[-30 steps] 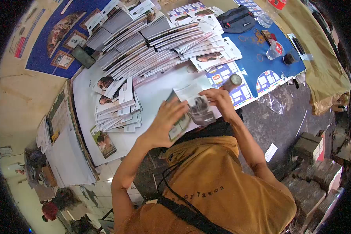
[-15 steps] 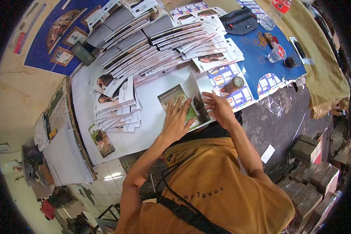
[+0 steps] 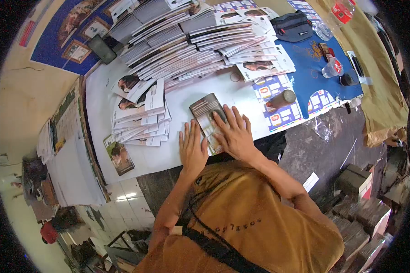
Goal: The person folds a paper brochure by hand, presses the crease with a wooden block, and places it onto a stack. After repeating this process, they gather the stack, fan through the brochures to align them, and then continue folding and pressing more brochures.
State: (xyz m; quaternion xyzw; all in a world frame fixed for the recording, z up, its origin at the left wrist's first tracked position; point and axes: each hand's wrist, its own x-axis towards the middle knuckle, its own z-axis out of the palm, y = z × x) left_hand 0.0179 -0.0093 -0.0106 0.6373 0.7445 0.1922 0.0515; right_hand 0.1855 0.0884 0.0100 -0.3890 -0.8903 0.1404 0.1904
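A folded leaflet (image 3: 207, 109) with a brown printed cover lies on the white tabletop in front of me. My right hand (image 3: 234, 136) presses flat on it, fingers spread across its right side and middle. Along its left edge lies my left hand (image 3: 192, 148), fingers stretched out, partly on the table and touching the leaflet's side. To the left stands a small fanned pile of folded leaflets (image 3: 141, 116). A single leaflet (image 3: 119, 155) with a picture lies near the table's front left edge.
Tall stacks of leaflets (image 3: 182, 50) fill the back of the table (image 3: 177, 98). A cylindrical object (image 3: 285, 98) stands to the right on printed sheets. Farther right are a dark pouch (image 3: 292, 26), rubber bands (image 3: 312, 51), a plastic cup (image 3: 333, 68) and a dark cup (image 3: 348, 78).
The open leaflet is now folded shut. My right hand moved left onto it, and my left hand slid from its page to its left edge. The view shifted slightly.
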